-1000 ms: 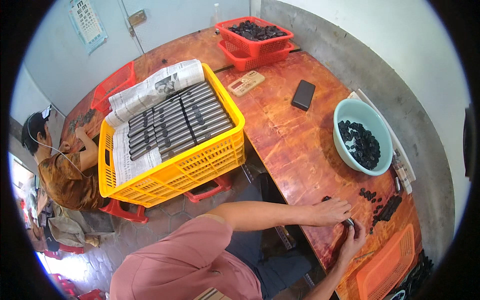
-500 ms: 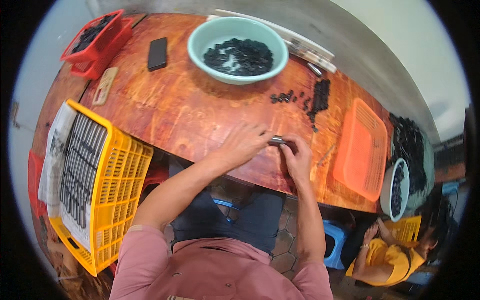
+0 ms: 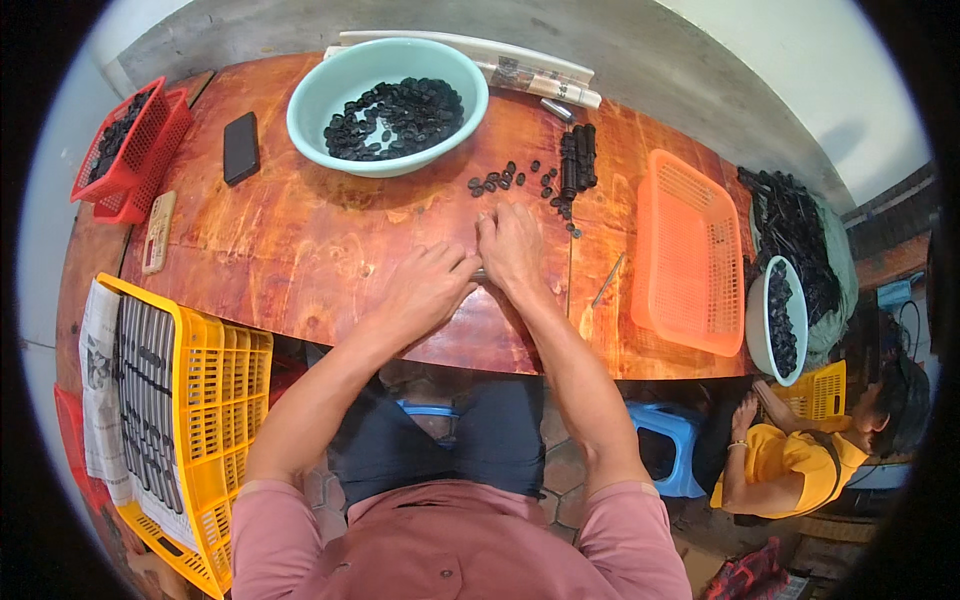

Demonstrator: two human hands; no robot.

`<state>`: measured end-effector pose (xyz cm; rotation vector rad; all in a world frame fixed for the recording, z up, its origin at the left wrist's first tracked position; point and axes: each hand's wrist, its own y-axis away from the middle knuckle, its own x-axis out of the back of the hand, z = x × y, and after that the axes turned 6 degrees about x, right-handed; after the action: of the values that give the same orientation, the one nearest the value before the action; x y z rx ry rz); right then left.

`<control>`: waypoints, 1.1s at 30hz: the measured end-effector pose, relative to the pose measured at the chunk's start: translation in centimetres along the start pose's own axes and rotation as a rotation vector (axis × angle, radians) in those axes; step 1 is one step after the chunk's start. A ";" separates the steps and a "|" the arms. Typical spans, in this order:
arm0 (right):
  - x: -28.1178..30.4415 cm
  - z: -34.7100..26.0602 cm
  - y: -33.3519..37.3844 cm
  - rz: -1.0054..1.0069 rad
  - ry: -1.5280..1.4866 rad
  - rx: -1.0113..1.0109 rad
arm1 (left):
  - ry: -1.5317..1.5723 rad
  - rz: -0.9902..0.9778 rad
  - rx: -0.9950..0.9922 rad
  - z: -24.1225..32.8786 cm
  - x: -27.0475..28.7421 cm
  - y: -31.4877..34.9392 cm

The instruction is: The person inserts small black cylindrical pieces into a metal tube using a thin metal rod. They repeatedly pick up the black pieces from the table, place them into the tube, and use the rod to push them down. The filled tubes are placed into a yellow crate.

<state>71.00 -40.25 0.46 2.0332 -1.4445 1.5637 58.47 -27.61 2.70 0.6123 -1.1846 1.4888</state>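
Note:
Near the front edge of the reddish wooden table [image 3: 330,270], my left hand [image 3: 432,282] and my right hand [image 3: 512,245] are close together with curled fingers. Between them, low over the tabletop, they grip a short silvery metal tube [image 3: 481,274]; only a bit of it shows, the rest hidden under the fingers. Just beyond my right hand lie loose small black oval pieces [image 3: 492,182]. Black stacked rods of such pieces [image 3: 578,158] lie beside them, with another short metal tube [image 3: 557,110] behind.
A pale green basin [image 3: 310,135] of black pieces stands at the back. To the right are an orange basket [image 3: 690,318], a thin metal rod [image 3: 607,280] and a small basin [image 3: 756,315]. A yellow crate [image 3: 225,400] holds metal tubes at left. A person [image 3: 800,465] sits at lower right.
My right hand has come over the tube from its right end, and both hands are now closer together and cover more of it. The whole view has shifted.

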 end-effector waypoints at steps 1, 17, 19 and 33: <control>0.5 -0.5 -0.2 -0.047 -0.013 -0.041 | 0.032 -0.010 0.036 0.3 0.6 -0.1; 0.1 -0.8 0.2 -0.015 0.019 -0.033 | 0.195 -0.016 0.103 -0.4 0.3 -0.5; 0.5 -1.2 -0.1 -0.011 0.007 -0.029 | 0.185 -0.018 0.087 -0.8 0.1 -0.8; 2.0 -1.9 0.4 0.263 -0.782 -0.299 | 0.624 -0.145 0.582 0.8 4.3 0.5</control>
<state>69.38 -40.37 2.78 2.4422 -2.1073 0.5243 56.65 -26.44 6.53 0.5347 -0.2175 1.7279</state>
